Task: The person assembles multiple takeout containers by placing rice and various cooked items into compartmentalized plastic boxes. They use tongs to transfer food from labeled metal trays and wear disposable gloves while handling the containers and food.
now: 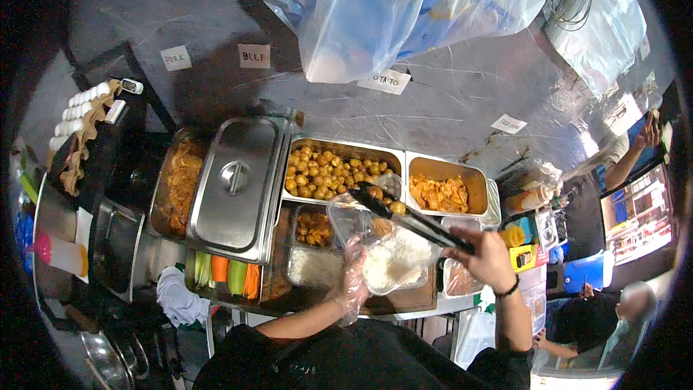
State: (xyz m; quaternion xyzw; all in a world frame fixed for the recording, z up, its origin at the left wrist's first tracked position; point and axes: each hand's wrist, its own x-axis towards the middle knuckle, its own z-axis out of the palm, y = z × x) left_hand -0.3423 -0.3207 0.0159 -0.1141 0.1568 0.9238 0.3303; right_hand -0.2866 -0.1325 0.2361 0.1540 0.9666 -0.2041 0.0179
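Note:
My left hand (pixel 351 282), in a clear plastic glove, grips the edge of a clear takeaway container (pixel 393 287) holding white rice (pixel 399 254) and some brown food. Black tongs (pixel 422 227) lie across the top of that container, with my right hand (pixel 485 256) closed around their handle end. At the tong tips are baby potatoes (pixel 397 207); whether the tips grip all of them is unclear. Just beyond stands a steel pan (pixel 346 143) full of brown glazed potatoes. Another takeaway container (pixel 315 263) with rice and brown pieces sits left of my left hand.
Right of the potatoes is a pan of orange food (pixel 439 193); at left stand a lidded steel pan (pixel 234 180) and shredded meat (pixel 180 188). Vegetable sticks (pixel 229 276) lie nearer. Plastic bags (pixel 419 14) hang beyond. An egg tray (pixel 83 119) stands far left; people are at right.

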